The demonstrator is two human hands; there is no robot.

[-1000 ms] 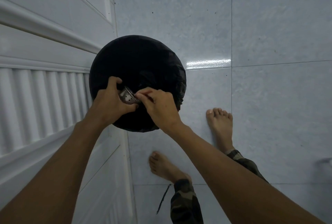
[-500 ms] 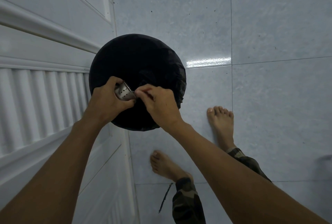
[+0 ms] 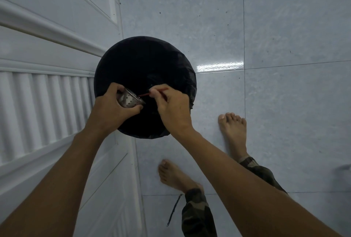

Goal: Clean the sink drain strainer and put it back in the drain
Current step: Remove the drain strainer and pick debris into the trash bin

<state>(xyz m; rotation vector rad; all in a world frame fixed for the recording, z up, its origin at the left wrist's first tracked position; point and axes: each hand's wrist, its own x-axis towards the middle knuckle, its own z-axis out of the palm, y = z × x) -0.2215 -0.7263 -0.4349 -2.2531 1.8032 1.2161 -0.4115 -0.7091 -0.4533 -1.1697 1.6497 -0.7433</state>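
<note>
Two bare hands are held over a round bin (image 3: 144,56) lined with a black bag, which stands on the pale tiled floor (image 3: 284,103) just beside a white panelled door (image 3: 47,94). The strainer (image 3: 129,100), a small metal cup pierced with holes, is gripped by the left hand (image 3: 112,109): the fingers are curled over its far side and the thumb is pressed under its near side. It is held tilted above the near left part of the bin's mouth, with its open rim turned to the right. A thin red stick (image 3: 144,95) is pinched between the thumb and fingertips of the right hand (image 3: 171,109), whose other fingers are curled in. The stick's tip is pointed at the strainer's rim; whether it touches the metal cannot be told. Its other end is seen beyond the fingers, over the dark bag. Two bare feet (image 3: 233,132) and the cuffs of camouflage trousers (image 3: 195,212) are seen on the tiles, to the right of the bin and nearer than it. What lies inside the bin is lost in the dark.
</note>
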